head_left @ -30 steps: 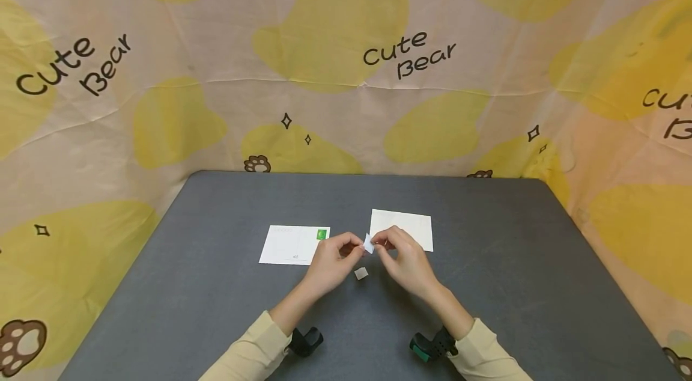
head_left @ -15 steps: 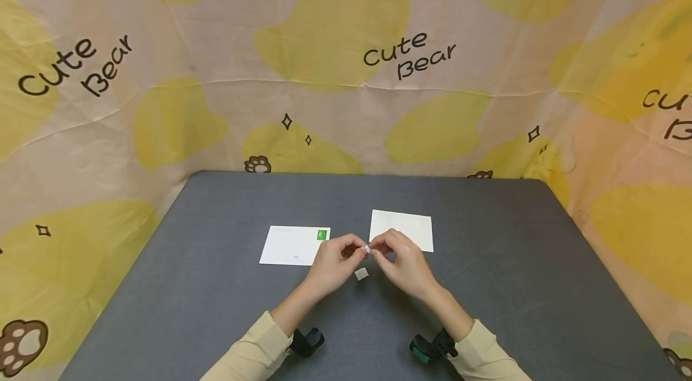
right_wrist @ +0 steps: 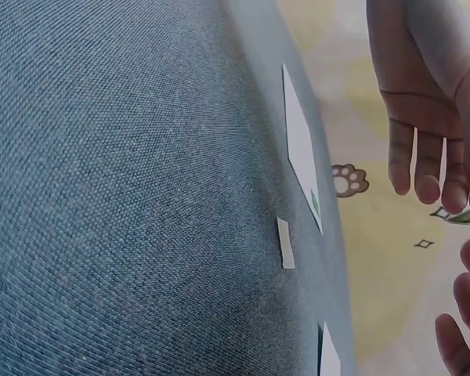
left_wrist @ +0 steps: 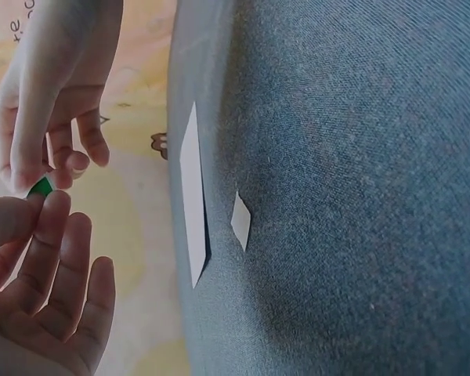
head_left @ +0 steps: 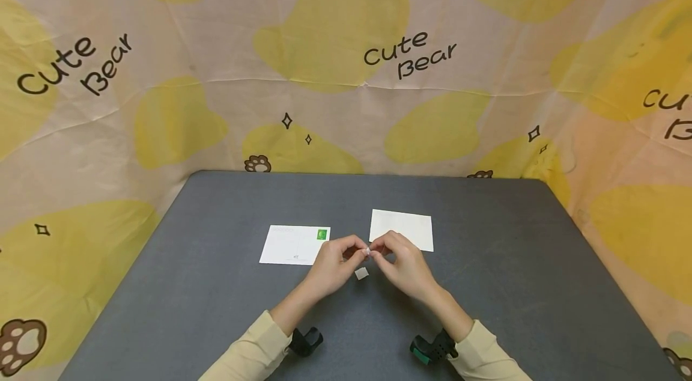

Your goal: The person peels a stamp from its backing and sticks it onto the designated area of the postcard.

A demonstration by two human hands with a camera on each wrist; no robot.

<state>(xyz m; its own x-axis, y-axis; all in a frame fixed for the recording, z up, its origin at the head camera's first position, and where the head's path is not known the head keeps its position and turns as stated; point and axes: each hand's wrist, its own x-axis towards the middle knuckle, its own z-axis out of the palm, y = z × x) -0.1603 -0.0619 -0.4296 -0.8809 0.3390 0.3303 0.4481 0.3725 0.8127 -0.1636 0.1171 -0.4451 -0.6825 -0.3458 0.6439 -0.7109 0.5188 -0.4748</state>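
Between my two hands is a small stamp point(left_wrist: 42, 186), its face green and its back white. My left hand point(head_left: 336, 262) pinches one side of it between thumb and forefinger. The thumb and forefinger of my right hand point(head_left: 404, 262) pinch the opposite side, and the fingertips of both hands nearly meet. Most of the stamp is covered by fingers. Left of the hands lies a white postcard point(head_left: 289, 246) with a green stamp point(head_left: 321, 235) in its upper right corner. Behind my right hand lies a blank white card point(head_left: 405, 225). A small whitish paper square point(head_left: 361, 273) lies below the fingertips.
Everything lies on a dark grey cloth-covered table point(head_left: 503, 261). A patterned cloth backdrop point(head_left: 335, 68) rises along its back edge and sides. Black camera mounts point(head_left: 306, 342) sit at both wrists, by the cream sleeves point(head_left: 254, 348).
The white piece, visible upright between the fingertips a second ago, is now mostly covered by them. The hands have drawn slightly closer together. Cards and paper square lie unchanged.
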